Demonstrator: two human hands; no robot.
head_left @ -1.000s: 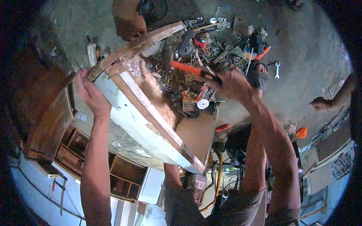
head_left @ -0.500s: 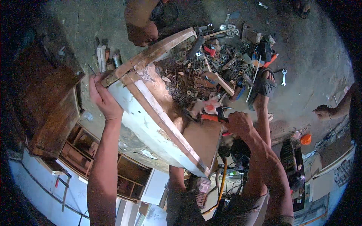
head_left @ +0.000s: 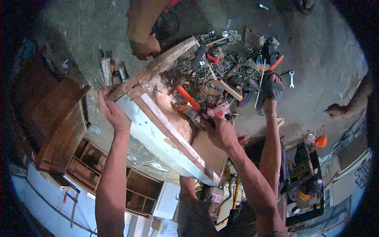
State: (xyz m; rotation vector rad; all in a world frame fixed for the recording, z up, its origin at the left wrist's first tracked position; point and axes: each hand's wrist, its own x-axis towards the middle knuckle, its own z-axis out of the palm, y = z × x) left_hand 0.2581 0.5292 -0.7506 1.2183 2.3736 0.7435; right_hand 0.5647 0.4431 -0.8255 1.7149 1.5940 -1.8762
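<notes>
My left hand is closed around the left corner of a wooden frame, which has a pale panel along its near side. The frame stands tilted on the floor, its long edge running toward my lap. In my right hand is a hammer with an orange handle, its dark head pointing away to the left. The hammer hangs over the sawdust-covered board inside the frame, apart from the wood. Whether a nail sits at the frame's corner is too small to tell.
A heap of screws, fittings and small tools spreads beyond the frame. My sandalled foot is beside it, near a wrench. Other people's limbs show at the top and right. A wooden cabinet stands left.
My right hand has moved left with the hammer, whose head has come round over the frame's inside. My left hand stays on the corner, and the whole view has shifted slightly.
</notes>
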